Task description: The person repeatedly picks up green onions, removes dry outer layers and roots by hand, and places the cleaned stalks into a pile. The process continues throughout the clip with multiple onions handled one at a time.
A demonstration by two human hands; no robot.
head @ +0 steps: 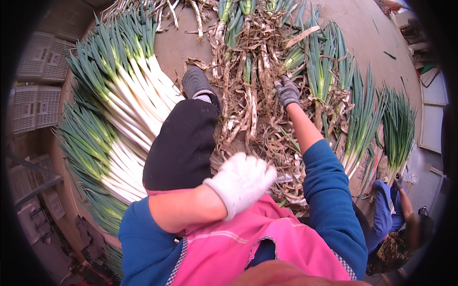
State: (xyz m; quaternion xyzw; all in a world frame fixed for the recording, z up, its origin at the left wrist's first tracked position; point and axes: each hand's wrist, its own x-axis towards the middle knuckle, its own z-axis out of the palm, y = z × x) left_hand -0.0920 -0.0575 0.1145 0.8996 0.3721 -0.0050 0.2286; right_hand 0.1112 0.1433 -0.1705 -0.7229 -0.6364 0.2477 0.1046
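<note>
My left hand (243,180), in a white knit glove, is held over my lap in front of the pink apron (229,239). Its fingers are curled and slightly blurred, and nothing shows in it. Stretched forward, my right hand (287,93) in a grey glove is at the untrimmed long green onions (264,60), which have dry brown leaves and soil-covered roots. Whether its fingers grip a stalk cannot be made out. Beneath and around these onions lies a litter of dry husks (282,143). Cleaned long onions (137,93) with white shanks are heaped on my left.
My shoe (200,85) stands between the cleaned heap and the husks. More onion bundles (363,118) lie to the right. Beyond them a co-worker's gloved hand (398,181) is beside another bundle (397,125). White plastic crates (35,107) line the left side.
</note>
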